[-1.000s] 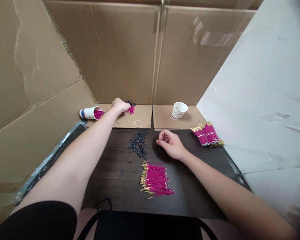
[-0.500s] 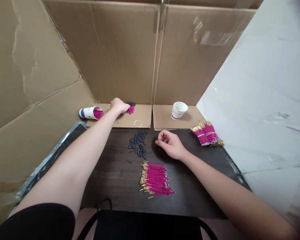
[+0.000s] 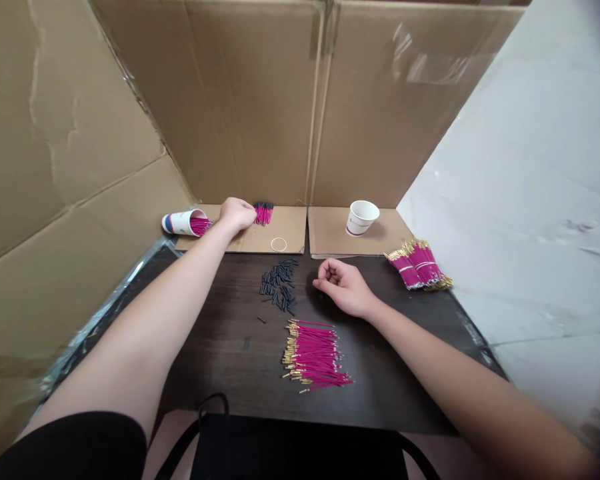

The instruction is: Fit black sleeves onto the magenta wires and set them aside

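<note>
My left hand (image 3: 239,215) is closed at the back left, on the cardboard strip, right beside a small bundle of magenta wires with black ends (image 3: 264,213). Its fingertips are turned away, so whatever they pinch is hidden. Resting on the dark table, my right hand (image 3: 344,287) has its fingers curled in and shows nothing in them. To its left is a loose heap of short black sleeves (image 3: 279,283). Nearer to me lies a spread of magenta wires (image 3: 317,355), their gold ends pointing left.
A tipped paper cup (image 3: 180,223) holding magenta wires lies at the left. An upright paper cup (image 3: 362,219) stands on the right cardboard. Banded wire bundles (image 3: 420,264) sit at the right edge. A rubber band (image 3: 279,245) lies on the left cardboard (image 3: 291,230). Cardboard walls enclose the back and left.
My left hand has drawn slightly left from the black-ended wires, showing more of them. My right hand keeps its curled pose. The whole view has shifted a little.
</note>
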Tool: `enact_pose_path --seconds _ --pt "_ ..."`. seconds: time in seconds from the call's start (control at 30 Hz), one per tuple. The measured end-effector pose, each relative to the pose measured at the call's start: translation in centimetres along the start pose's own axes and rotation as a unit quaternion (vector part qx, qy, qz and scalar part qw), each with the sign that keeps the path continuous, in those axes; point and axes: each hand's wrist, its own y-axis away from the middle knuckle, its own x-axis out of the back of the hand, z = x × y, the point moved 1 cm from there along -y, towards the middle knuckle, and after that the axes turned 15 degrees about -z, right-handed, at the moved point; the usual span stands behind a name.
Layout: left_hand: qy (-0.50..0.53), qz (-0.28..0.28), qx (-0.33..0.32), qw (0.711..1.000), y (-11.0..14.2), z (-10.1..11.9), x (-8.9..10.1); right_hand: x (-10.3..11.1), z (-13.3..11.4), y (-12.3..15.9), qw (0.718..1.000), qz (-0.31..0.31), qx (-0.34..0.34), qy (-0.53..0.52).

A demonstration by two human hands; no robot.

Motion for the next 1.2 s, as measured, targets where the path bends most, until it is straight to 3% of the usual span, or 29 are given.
enact_pose_path --seconds 0.2,0.33,0.5,0.63,0.73,0.9,1.2 --pt "-0.015 0.022 -0.054 0.998 3.2 -0.2 -0.6 0.0 0.0 0.0 1.000 -0.001 -0.003 0.004" --pt "-0.028 -0.003 -0.212 0.977 7.7 -0.7 -2.6 -0.1 -0.2 0.1 1.000 -0.009 -0.004 0.029" --pt "-0.021 -0.056 -0.305 0.950 12.3 -2.5 -5.7 -0.3 -1.3 0.9 0.994 -0.068 -0.002 0.082" --pt "-0.033 -0.069 -0.300 0.951 13.0 -3.6 -6.7 0.0 -3.5 1.9 0.962 -0.209 0.016 0.175" --pt "-0.041 -0.079 -0.296 0.951 12.7 -3.7 -6.8 0.3 -4.9 2.4 0.934 -0.273 0.036 0.226" --pt "-0.044 -0.088 -0.272 0.957 12.4 -3.4 -6.8 0.3 -5.7 2.8 0.918 -0.303 0.033 0.253" --pt "-0.088 -0.101 -0.268 0.954 12.7 -3.3 -7.0 -1.0 -6.7 3.8 0.879 -0.286 0.019 0.382"
